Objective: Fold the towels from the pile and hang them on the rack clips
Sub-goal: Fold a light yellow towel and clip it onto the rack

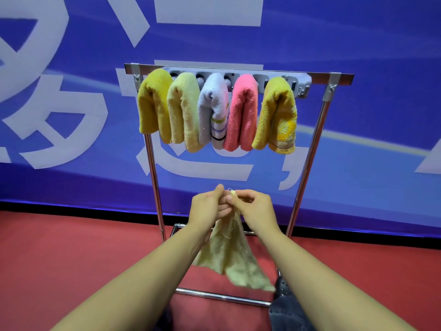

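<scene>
Left hand point(210, 206) and right hand point(250, 206) meet in front of the rack, both pinching the top of a pale yellow towel point(231, 259) at one bunched point, fingers curled on the cloth. Towel hangs free below the hands, limp, lower edge flared and ragged, over the rack's bottom bar point(222, 298).

Handling: thin, light, floppy cloth, no stiffness, won't hold a fold by itself. Looks frayed, loose thread at the pinch. Best hold is probably two top corners spread apart, not one bunch, so it can drape flat for folding.

Rack point(238, 71) already carries five folded towels side by side, touching: mustard towel point(152, 103), light yellow towel point(182, 111), white striped towel point(213, 108), pink towel point(243, 111), gold towel point(278, 113). Grey clip strip point(301, 86) shows a bare bit only at the right end, just beside the gold towel; whether a free clip is there I can't tell.

Room: open space between hands and hung towels, and to both sides over the red floor point(71, 259). Watch the rack's upright poles and the dark shoe point(282, 286) near the towel's lower corner. No pile in view.
</scene>
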